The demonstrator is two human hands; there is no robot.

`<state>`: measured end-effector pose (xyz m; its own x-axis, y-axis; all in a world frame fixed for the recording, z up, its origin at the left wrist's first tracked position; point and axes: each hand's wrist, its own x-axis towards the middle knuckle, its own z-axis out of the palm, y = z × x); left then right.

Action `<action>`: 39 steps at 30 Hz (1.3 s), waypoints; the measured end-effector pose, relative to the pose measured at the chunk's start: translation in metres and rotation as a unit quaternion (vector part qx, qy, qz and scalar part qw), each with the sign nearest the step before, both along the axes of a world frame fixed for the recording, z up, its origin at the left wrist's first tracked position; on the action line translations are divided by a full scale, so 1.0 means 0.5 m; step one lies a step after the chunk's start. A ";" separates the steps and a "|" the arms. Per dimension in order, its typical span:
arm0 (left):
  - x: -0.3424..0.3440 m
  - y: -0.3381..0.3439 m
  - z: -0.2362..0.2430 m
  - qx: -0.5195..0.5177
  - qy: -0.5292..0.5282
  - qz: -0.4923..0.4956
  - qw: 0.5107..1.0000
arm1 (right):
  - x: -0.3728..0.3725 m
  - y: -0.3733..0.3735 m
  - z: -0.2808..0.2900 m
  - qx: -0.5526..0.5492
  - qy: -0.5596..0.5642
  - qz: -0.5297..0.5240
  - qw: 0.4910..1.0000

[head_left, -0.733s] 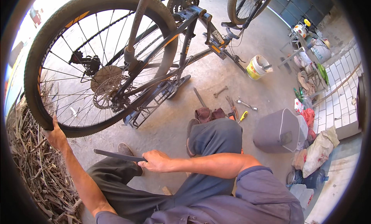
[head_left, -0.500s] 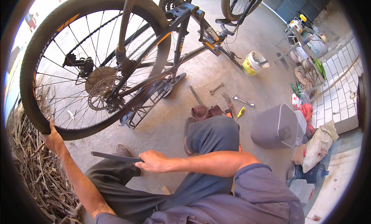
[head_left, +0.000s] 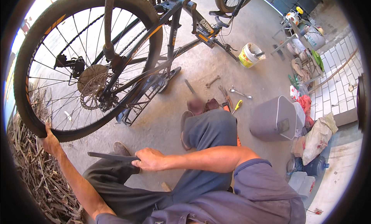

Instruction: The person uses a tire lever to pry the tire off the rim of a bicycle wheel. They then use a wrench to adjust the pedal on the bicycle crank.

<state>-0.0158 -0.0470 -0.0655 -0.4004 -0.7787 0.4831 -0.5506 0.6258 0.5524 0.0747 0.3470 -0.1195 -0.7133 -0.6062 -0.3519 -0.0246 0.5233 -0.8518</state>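
A bicycle (head_left: 170, 38) stands upside down before me, with its rear wheel close on the left. My left hand (head_left: 50, 142) is closed around the tire (head_left: 71, 136) at the wheel's lower left, thumb on its side. Above my bent leg, my right hand (head_left: 148, 159) grips one end of a long, flat, dark metal bar (head_left: 110, 156). The bar points left toward the wheel, apart from it. Whether it is a file or a lever I cannot tell. Sprockets and a brake disc (head_left: 92, 102) sit at the wheel's hub.
On the floor beyond my knee lie a wrench (head_left: 212, 81), a second wrench (head_left: 241, 93), pliers (head_left: 225, 95), a yellow-handled screwdriver (head_left: 237, 106) and another flat bar (head_left: 189, 86). A grey bin (head_left: 270, 119) and a bucket (head_left: 247, 58) stand to the right. Dry sticks (head_left: 38, 177) are heaped at left.
The view has shifted slightly, so the bicycle and floor tools appear a little further left. Both hands keep their holds, and the bar stays nearly level above my leg.
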 end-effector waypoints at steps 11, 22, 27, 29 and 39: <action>-0.007 -0.003 0.005 -0.024 -0.024 0.043 0.999 | 0.000 -0.003 0.010 0.027 -0.009 0.011 1.000; -0.004 -0.001 0.002 -0.036 -0.009 0.015 0.999 | 0.004 0.001 0.002 0.030 -0.002 0.016 0.999; -0.001 -0.008 -0.005 -0.064 -0.051 0.039 0.996 | 0.004 0.000 0.000 0.038 -0.021 0.013 0.999; 0.009 -0.013 0.008 -0.098 -0.061 0.027 0.993 | 0.000 -0.005 0.010 0.042 -0.029 0.032 0.998; 0.004 0.055 0.030 -0.026 0.036 0.045 0.998 | 0.000 -0.006 0.017 0.062 -0.001 0.053 0.997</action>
<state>-0.0140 -0.0197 -0.0505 -0.2927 -0.7828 0.5492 -0.5670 0.6046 0.5595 0.0745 0.3441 -0.1112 -0.6464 -0.6296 -0.4310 -0.0830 0.6195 -0.7806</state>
